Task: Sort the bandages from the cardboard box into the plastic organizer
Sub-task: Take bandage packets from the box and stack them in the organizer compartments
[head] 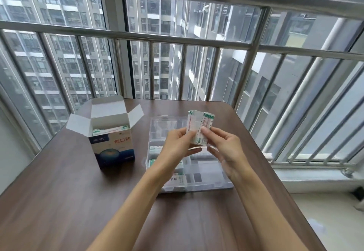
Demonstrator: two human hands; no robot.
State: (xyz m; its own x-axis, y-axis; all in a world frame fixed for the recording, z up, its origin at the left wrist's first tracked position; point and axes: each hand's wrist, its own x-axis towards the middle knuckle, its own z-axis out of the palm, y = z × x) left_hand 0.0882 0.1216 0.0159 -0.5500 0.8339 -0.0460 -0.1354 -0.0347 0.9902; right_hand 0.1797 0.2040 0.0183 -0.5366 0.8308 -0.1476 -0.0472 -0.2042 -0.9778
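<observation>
A stack of white and green wrapped bandages (200, 126) is held upright above the clear plastic organizer (208, 174). My left hand (178, 145) grips its left edge, and my right hand (224, 145) pinches its right side with thumb and fingers. The organizer lies open on the table, with its lid (167, 126) folded back toward the window. Some bandages (154, 149) lie in its left compartments, partly hidden by my left forearm. The blue and white cardboard box (112, 146) stands open to the left, with more bandages (110, 130) showing at its top.
The brown wooden table (69, 201) stands against a window with metal railing bars (197, 42). Its right edge runs diagonally beside a white windowsill and the floor.
</observation>
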